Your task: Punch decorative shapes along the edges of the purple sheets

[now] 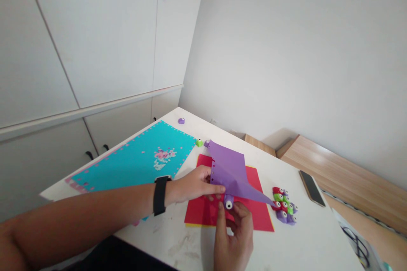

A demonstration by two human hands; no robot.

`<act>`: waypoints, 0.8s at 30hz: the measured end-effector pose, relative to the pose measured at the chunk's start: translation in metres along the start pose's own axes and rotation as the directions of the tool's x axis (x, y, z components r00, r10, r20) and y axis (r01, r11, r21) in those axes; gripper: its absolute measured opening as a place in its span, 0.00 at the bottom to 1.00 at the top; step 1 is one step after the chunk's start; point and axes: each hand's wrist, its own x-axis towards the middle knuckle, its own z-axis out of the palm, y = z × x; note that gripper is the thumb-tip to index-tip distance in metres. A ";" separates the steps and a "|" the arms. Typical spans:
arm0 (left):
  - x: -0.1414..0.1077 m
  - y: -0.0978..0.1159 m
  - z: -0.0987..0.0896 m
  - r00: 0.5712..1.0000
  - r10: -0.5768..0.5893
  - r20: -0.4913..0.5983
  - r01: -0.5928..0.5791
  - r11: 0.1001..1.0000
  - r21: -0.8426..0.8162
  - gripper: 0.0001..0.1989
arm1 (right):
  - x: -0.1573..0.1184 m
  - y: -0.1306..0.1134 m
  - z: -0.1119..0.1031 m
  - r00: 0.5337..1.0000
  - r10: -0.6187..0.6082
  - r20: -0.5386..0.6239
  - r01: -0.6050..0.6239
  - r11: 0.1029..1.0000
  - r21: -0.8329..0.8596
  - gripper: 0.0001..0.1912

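- Purple paper (228, 165): left hand (194, 184) pinches its near corner.
- Purple punch (228, 201): right hand (234, 235) pinches it at the paper's near edge, just beside left thumb.

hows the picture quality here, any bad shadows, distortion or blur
In the head view, light on the wall is soft, without harsh glare; in the head view, a faint shadow falls on the table beside the right hand; in the head view, the cupboard lines lean; in the head view, small scraps look somewhat soft.
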 end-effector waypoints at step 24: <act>0.001 0.001 0.002 0.987 0.152 0.052 -0.152 0.988 -0.013 0.16 | -0.007 0.008 0.004 0.998 0.041 -0.037 -0.041 0.999 0.014 0.17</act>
